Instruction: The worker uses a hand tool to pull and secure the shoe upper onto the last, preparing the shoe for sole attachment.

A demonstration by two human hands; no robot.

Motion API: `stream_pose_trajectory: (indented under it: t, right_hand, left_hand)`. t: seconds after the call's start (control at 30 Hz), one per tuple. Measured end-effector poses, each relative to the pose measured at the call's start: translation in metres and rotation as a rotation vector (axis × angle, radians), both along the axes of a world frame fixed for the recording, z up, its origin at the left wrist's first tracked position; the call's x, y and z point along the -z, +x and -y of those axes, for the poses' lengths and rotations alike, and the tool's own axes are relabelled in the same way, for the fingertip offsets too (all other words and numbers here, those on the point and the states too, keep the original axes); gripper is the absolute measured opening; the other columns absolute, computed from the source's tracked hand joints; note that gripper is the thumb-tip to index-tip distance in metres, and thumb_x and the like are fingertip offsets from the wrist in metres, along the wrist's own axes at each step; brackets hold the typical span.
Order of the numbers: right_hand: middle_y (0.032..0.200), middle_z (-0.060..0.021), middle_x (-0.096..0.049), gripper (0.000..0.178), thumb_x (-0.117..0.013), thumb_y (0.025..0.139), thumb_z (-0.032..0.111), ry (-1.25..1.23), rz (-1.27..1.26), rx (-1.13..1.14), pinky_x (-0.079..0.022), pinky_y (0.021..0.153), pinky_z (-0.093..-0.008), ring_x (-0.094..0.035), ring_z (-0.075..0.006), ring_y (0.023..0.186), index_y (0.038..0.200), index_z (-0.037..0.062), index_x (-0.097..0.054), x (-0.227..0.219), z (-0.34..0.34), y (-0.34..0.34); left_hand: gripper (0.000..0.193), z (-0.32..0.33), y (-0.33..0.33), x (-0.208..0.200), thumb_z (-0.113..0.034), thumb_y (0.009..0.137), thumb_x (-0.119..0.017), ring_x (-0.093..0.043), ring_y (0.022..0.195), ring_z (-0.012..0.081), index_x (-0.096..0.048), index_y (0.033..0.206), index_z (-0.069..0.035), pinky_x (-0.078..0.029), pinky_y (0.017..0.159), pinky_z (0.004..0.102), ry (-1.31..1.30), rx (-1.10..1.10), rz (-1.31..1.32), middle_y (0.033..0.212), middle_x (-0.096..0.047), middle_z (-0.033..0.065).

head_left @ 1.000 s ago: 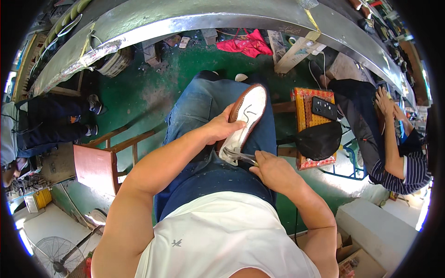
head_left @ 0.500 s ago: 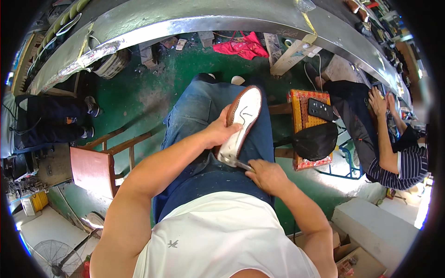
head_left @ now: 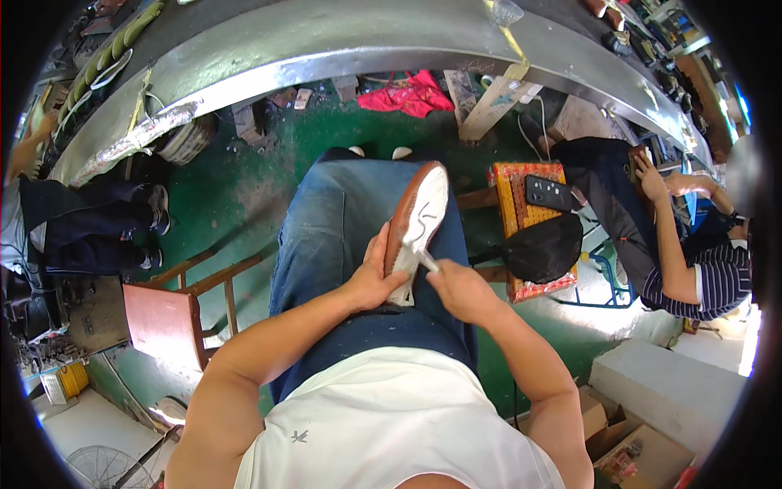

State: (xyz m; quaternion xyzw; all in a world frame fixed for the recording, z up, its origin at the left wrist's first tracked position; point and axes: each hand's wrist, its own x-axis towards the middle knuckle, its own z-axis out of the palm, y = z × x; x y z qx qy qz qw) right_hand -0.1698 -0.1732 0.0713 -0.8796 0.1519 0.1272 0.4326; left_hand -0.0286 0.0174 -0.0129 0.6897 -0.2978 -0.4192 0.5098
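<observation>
A brown shoe (head_left: 425,204) rests on my lap with its white underside turned up and its toe end pointing away. A dark wavy line runs along the white surface. My left hand (head_left: 376,273) grips the shoe's left side near the heel end, the thumb over the white face. On the other side my right hand (head_left: 464,289) is closed round a hammer (head_left: 427,260). The hammer's metal head is at the right edge of the shoe, around its middle, and is partly blurred.
A metal-edged bench (head_left: 326,59) curves across the far side. At right, a woven-topped stool (head_left: 509,191) holds a phone (head_left: 547,193) and a black bag (head_left: 542,248). Co-workers sit to the right and stand to the left. A wooden stool (head_left: 163,322) stands at left.
My right hand has raised the hammer from the heel end to the shoe's middle. My left hand has shifted lower along its side. The shoe now stands a little steeper.
</observation>
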Motion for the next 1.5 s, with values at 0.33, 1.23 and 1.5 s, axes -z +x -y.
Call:
stream_pose_trajectory:
  t: [0.33,1.23,1.5]
  right_hand:
    - [0.075,-0.0172,-0.069,0.047,-0.044,0.108,0.036,0.104,-0.049,0.121,-0.054,0.068,-0.0436,-0.069,-0.0312,0.067,0.09,-0.0046,-0.061,-0.004,0.042,0.06]
    - [0.137,-0.0238,-0.053,0.074,-0.081,0.083,0.036,-0.429,0.863,0.031,-0.046,0.104,-0.0483,-0.053,-0.0435,0.124,0.137,-0.0041,-0.05,-0.118,0.057,0.119]
    - [0.153,-0.0289,-0.037,0.114,-0.092,0.069,0.034,-0.412,0.923,0.082,-0.039,0.112,-0.0515,-0.043,-0.0471,0.138,0.152,-0.0052,-0.024,-0.123,0.054,0.167]
  left_hand:
    - [0.1,-0.003,0.012,-0.007,-0.016,0.094,-0.069,-0.026,0.151,0.0275,0.002,0.163,-0.006,-0.024,0.121,0.0357,-0.074,-0.066,-0.441,0.164,-0.023,0.0191]
    - [0.08,0.128,0.145,-0.174,-0.076,0.096,-0.037,-0.059,0.124,0.0417,-0.047,0.147,-0.015,-0.05,0.1,0.0613,-0.777,-0.094,-1.204,0.137,-0.06,0.0179]
    - [0.065,0.144,0.128,-0.188,-0.062,0.105,-0.034,-0.055,0.132,0.0341,-0.043,0.151,-0.016,-0.046,0.11,0.0522,-0.722,-0.376,-0.979,0.149,-0.052,0.0138]
